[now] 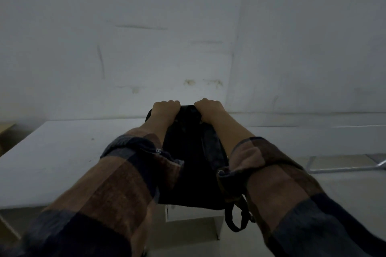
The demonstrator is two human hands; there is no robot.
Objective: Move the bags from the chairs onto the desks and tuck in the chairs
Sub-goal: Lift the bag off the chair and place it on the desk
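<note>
Clearly both hands were clamped on the top of the bag, the left hand and right hand side by side at mid-frame, fingers curled over its upper edge. Black and soft, straps dangling at lower right, it hung over the near edge of the white surface. It looked mid-transfer; next it needed setting down fully on top.

The bag is black matt cloth with woven webbing straps hanging below it. The sleeves are soft, brushed checked cloth in brown and navy. The desk has a smooth, matt white top. The wall is matt white, scuffed and stained.
</note>
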